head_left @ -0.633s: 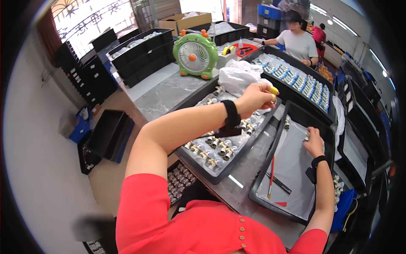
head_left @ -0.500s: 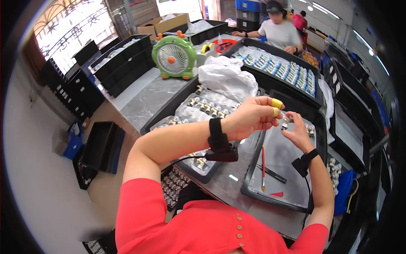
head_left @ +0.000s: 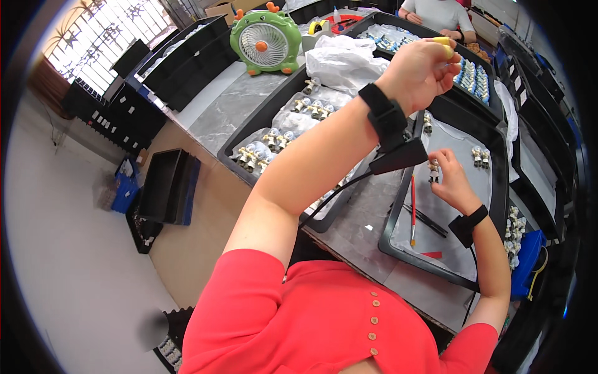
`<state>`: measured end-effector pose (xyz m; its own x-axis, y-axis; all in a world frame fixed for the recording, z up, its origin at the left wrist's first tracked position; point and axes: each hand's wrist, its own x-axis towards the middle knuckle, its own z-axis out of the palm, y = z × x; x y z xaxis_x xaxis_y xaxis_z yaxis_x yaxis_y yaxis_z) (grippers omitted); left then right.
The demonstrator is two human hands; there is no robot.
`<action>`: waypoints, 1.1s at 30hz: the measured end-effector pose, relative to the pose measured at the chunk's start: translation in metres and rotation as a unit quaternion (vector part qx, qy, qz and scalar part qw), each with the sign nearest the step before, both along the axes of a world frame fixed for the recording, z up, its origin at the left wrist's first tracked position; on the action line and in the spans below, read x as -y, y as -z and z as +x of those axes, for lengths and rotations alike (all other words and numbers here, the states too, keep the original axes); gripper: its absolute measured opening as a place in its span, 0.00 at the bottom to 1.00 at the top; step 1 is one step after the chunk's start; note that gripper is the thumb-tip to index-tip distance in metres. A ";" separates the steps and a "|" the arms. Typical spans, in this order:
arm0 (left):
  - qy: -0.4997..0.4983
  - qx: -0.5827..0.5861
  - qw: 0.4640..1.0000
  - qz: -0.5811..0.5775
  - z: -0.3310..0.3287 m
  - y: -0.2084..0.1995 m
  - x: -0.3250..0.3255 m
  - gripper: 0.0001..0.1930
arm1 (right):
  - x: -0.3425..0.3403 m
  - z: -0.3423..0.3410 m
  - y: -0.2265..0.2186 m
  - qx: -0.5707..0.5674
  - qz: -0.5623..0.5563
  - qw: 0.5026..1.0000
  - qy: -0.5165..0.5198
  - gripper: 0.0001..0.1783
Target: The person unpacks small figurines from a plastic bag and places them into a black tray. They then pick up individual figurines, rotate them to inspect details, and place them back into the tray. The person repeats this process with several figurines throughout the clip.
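My left hand is raised over the far edge of the near tray, with yellow covers on two fingertips. Thumb and forefinger are pinched together; anything between them is too small to make out. Lower and to the right, my right hand grips a small white-and-dark figurine upright between thumb and fingers. Beneath it is a black tray lined with white sheeting. Inside lie a red-handled brush, a dark slender tool and a red scrap. A pair of similar figurines rests at its right side.
Left of it, another black tray holds several figurines and crumpled white plastic. A green fan stands on the table behind. Farther back, a tray of blue-and-white pieces lies before a co-worker. Stacked black trays line the right.
My left hand has moved up and away from my right hand; earlier the two were close together at the figurine. My right hand keeps the figurine, now lower over the tray. The view has shifted.
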<state>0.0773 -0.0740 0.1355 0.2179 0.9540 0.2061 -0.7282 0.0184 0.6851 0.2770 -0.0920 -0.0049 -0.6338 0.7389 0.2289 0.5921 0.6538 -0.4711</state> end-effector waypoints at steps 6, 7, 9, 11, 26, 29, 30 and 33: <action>0.025 -0.060 0.998 0.020 -0.010 0.001 -0.018 0.08 | -0.002 0.013 0.016 0.071 -0.077 0.994 0.002 0.26; 0.005 -0.052 0.998 0.031 -0.012 0.004 -0.026 0.08 | 0.000 0.016 0.013 0.095 -0.088 0.991 0.011 0.26; -0.142 -0.070 0.987 0.014 -0.010 0.015 -0.040 0.03 | -0.003 0.017 0.017 0.064 -0.054 0.997 -0.001 0.28; -0.163 -0.194 0.967 0.001 -0.018 0.037 -0.044 0.03 | 0.001 0.010 0.008 -0.024 -0.011 1.000 -0.013 0.33; 0.078 -0.074 0.981 -0.161 0.005 0.089 0.075 0.19 | 0.042 -0.011 -0.044 -0.271 0.001 0.963 -0.006 0.35; 0.113 -0.064 0.981 -0.145 0.009 0.102 0.074 0.22 | 0.039 -0.011 -0.038 -0.274 0.004 0.961 -0.015 0.35; 0.106 -0.057 0.983 -0.136 0.012 0.106 0.075 0.23 | 0.039 -0.011 -0.035 -0.285 -0.010 0.958 -0.017 0.35; 0.106 -0.062 0.985 -0.123 0.012 0.108 0.075 0.23 | 0.039 -0.007 -0.031 -0.284 -0.038 0.958 -0.008 0.35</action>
<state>0.0890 -0.1488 0.0272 0.4271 0.9018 -0.0660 -0.6017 0.3380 0.7237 0.2695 -0.1309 0.0262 -0.4333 0.7584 0.4870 0.2161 0.6120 -0.7608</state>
